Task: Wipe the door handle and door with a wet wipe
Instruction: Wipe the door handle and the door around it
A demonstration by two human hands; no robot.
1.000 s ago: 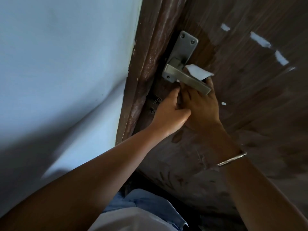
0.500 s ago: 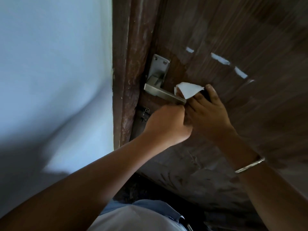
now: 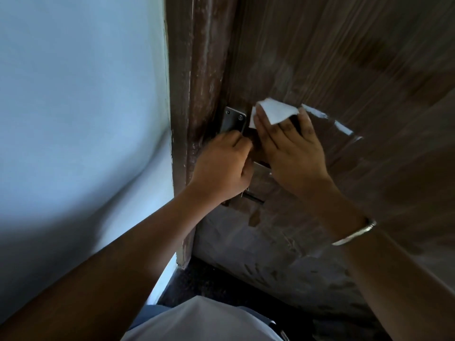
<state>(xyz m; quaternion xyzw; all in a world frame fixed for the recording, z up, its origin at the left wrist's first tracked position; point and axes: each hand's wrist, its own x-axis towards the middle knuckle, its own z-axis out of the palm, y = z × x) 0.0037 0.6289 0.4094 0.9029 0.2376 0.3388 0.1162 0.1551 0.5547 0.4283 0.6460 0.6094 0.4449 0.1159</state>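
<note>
A dark brown wooden door (image 3: 357, 70) fills the right side of the head view. Its metal handle plate (image 3: 233, 120) shows near the frame, and a short piece of the lever (image 3: 261, 164) peeks out between my hands. My left hand (image 3: 221, 168) is closed over the inner end of the handle. My right hand (image 3: 293, 148) lies flat against the door to the right of the plate, pressing a white wet wipe (image 3: 275, 113) under its fingers. The wipe's upper corner sticks out above the fingertips.
A worn brown door frame (image 3: 197, 94) stands left of the door, with a pale blue wall (image 3: 81, 119) beyond it. White chipped marks (image 3: 342, 127) run across the door to the right of the wipe. A small latch (image 3: 253, 196) sits below the handle.
My right hand has moved with the wipe from the lever's end up onto the door face beside the plate. My left hand has closed over the handle. The camera has tilted, shifting the door rightward.
</note>
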